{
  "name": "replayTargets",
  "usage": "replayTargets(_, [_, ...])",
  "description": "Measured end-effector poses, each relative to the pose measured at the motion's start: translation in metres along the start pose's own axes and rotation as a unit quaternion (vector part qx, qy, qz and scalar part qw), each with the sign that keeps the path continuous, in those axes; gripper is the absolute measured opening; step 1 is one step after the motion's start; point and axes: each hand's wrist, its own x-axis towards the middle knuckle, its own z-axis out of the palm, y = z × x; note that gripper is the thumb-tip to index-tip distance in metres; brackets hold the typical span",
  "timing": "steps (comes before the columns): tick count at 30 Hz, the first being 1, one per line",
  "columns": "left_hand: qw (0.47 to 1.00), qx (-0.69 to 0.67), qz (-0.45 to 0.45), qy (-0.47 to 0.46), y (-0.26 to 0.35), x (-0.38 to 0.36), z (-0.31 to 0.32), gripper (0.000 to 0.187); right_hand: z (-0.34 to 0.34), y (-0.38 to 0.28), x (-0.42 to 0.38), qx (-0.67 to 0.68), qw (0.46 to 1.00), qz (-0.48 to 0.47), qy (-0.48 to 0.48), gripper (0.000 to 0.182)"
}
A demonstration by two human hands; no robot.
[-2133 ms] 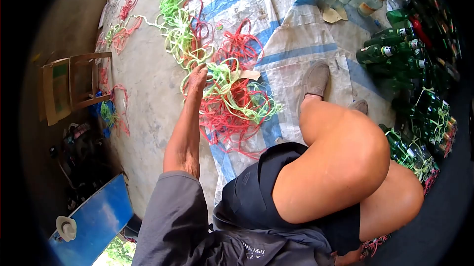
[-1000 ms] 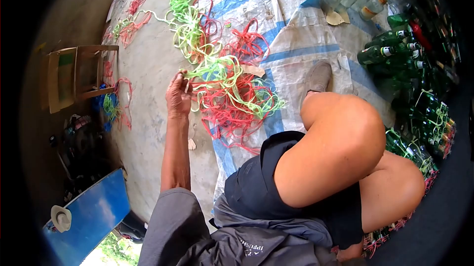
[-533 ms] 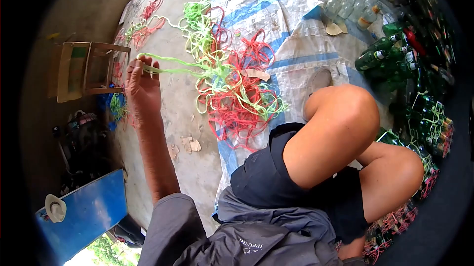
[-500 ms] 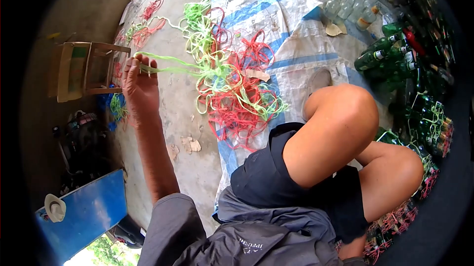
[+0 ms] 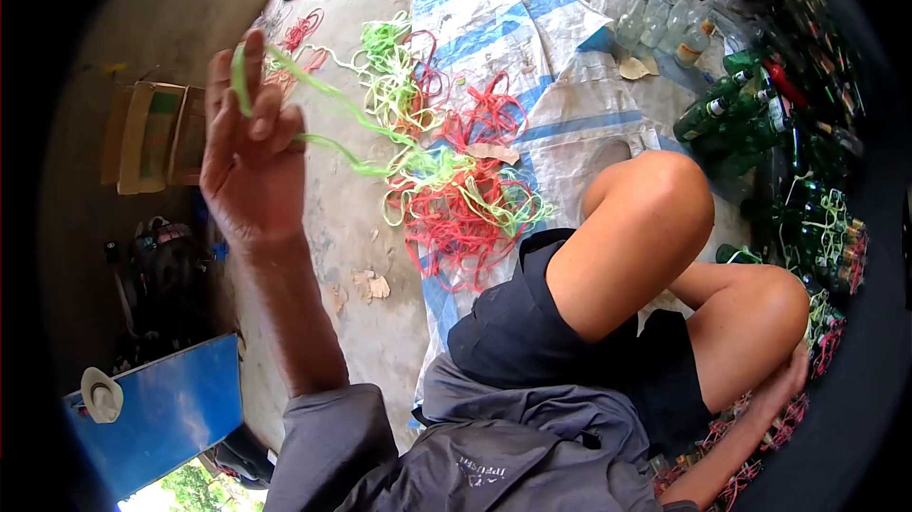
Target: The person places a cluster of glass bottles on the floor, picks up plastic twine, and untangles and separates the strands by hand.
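My left hand is raised at the left, fingers curled on a light-green cord. One loop of the cord passes over the fingers. Its two strands run slackly to a tangled heap of green cord and red cord on the floor and sheet. At the lower right, my right hand lies beside my bent knee, near bottles wrapped in green and pink cord. Its fingers are partly hidden behind the knee.
A blue-and-white striped sheet covers part of the concrete floor. Clear glass bottles and green bottles stand at the right. A cardboard box and a blue board with a white hat on it are at the left.
My left hand has risen and come nearer the camera, with the cord lifted and looped over its fingers. My right hand has come into view beside the knee.
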Motion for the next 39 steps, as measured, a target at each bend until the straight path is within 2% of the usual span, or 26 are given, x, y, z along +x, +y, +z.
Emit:
replayTargets(1, [1.0, 0.002, -0.022, 0.002, -0.003, 0.001, 0.004, 0.046, 0.024, -0.027, -0.013, -0.003, 0.996, -0.088, -0.014, 0.035])
replayTargets(5, [0.998, -0.028, -0.011, -0.062, -0.011, -0.016, 0.039, 0.048, 0.09, -0.107, -0.065, -0.051, 0.952, -0.3, -0.022, 0.031])
replayTargets(7, [0.994, -0.055, -0.042, -0.08, -0.019, -0.025, 0.055, 0.052, 0.136, -0.122, -0.101, -0.066, 0.929, -0.351, -0.101, 0.036])
replayTargets(8, [0.993, -0.06, -0.05, -0.094, -0.024, -0.029, 0.062, 0.052, 0.168, -0.125, -0.126, -0.049, 0.901, -0.384, -0.194, 0.046])
replayTargets(9, [0.99, -0.065, -0.06, -0.107, -0.03, -0.035, 0.069, 0.053, 0.184, -0.121, -0.14, -0.086, 0.879, -0.392, -0.258, 0.052])
replayTargets(10, [0.988, -0.089, -0.079, -0.093, -0.036, -0.043, 0.081, 0.054, 0.209, -0.121, -0.159, -0.096, 0.859, -0.383, -0.327, 0.05])
replayTargets(12, [0.983, -0.105, -0.088, -0.121, -0.046, -0.055, 0.098, 0.055, 0.259, -0.121, -0.196, -0.117, 0.806, -0.353, -0.46, 0.052])
replayTargets(13, [0.981, -0.111, -0.089, -0.133, -0.051, -0.061, 0.106, 0.056, 0.283, -0.12, -0.202, -0.134, 0.758, -0.397, -0.499, 0.058])
replayTargets(17, [0.974, -0.162, -0.102, -0.117, -0.057, -0.081, 0.123, 0.057, 0.344, -0.082, -0.229, -0.004, 0.737, -0.365, -0.569, 0.067])
replayTargets(18, [0.973, -0.16, -0.105, -0.13, -0.056, -0.082, 0.12, 0.056, 0.351, -0.077, -0.24, 0.028, 0.749, -0.34, -0.568, 0.057])
replayTargets(21, [0.972, -0.164, -0.12, -0.121, -0.052, -0.086, 0.104, 0.054, 0.348, -0.071, -0.248, -0.042, 0.731, -0.261, -0.629, 0.041])
replayTargets(22, [0.974, -0.147, -0.128, -0.118, -0.05, -0.086, 0.097, 0.051, 0.348, -0.067, -0.251, -0.001, 0.756, -0.268, -0.598, 0.02])
replayTargets(25, [0.972, -0.165, -0.158, -0.052, -0.049, -0.088, 0.067, 0.047, 0.331, -0.067, -0.237, -0.03, 0.759, -0.123, -0.638, 0.007])
replayTargets(26, [0.971, -0.162, -0.172, -0.026, -0.048, -0.086, 0.056, 0.041, 0.326, -0.07, -0.234, -0.01, 0.775, -0.076, -0.627, 0.007])
replayTargets(29, [0.973, -0.148, -0.178, 0.026, -0.044, -0.087, 0.019, 0.036, 0.306, -0.098, -0.207, -0.042, 0.771, 0.111, -0.625, 0.011])
replayTargets(30, [0.972, -0.136, -0.176, 0.079, -0.043, -0.088, 0.012, 0.032, 0.3, -0.095, -0.197, -0.011, 0.773, 0.131, -0.62, 0.012])
replayTargets(31, [0.973, -0.126, -0.176, 0.083, -0.042, -0.089, 0.0, 0.031, 0.296, -0.092, -0.189, 0.02, 0.774, 0.151, -0.614, 0.014])
replayTargets(33, [0.974, -0.104, -0.177, 0.095, -0.04, -0.089, -0.022, 0.03, 0.294, -0.086, -0.184, 0.091, 0.791, 0.173, -0.58, 0.019])
replayTargets(34, [0.971, -0.088, -0.173, 0.141, -0.038, -0.088, -0.027, 0.028, 0.292, -0.085, -0.176, 0.102, 0.785, 0.154, -0.591, 0.022])
replayTargets(36, [0.973, -0.079, -0.161, 0.145, -0.038, -0.088, -0.048, 0.028, 0.287, -0.087, -0.166, 0.122, 0.782, 0.128, -0.598, 0.025])
replayTargets(39, [0.972, -0.068, -0.151, 0.167, -0.035, -0.087, -0.076, 0.028, 0.289, -0.092, -0.158, 0.215, 0.746, 0.092, -0.623, 0.034])
